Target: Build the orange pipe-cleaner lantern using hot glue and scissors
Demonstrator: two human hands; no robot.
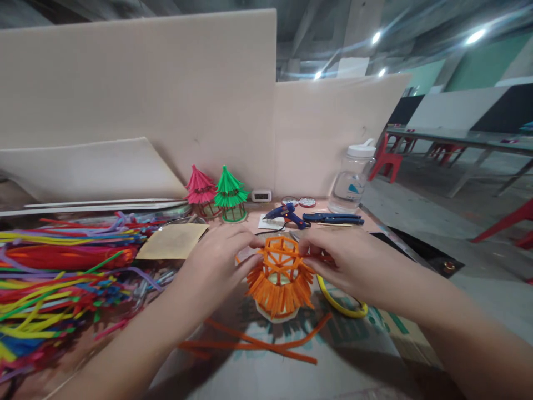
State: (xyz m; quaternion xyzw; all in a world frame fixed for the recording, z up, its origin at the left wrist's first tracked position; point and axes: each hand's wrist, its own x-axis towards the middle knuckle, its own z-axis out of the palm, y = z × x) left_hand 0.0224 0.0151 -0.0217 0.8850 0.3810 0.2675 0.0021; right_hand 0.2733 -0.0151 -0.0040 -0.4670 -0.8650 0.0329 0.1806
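Note:
An orange model pavilion made of pipe cleaners stands upright on the work surface, with a fringed lower roof and an open lattice above it. My left hand is closed at the lattice's left side, thumb and fingers pinching an orange pipe cleaner. On the opposite side, my right hand is also closed on the orange pipe cleaner, whose end pokes out beyond the fingers. It appears to run across the lattice between both hands. Loose orange pipe cleaners lie crossed in front of the model.
Bundles of coloured pipe cleaners cover the left side. Behind stand a pink model, a green model, a blue glue gun, pliers and a clear bottle. A yellow ring lies near my right wrist.

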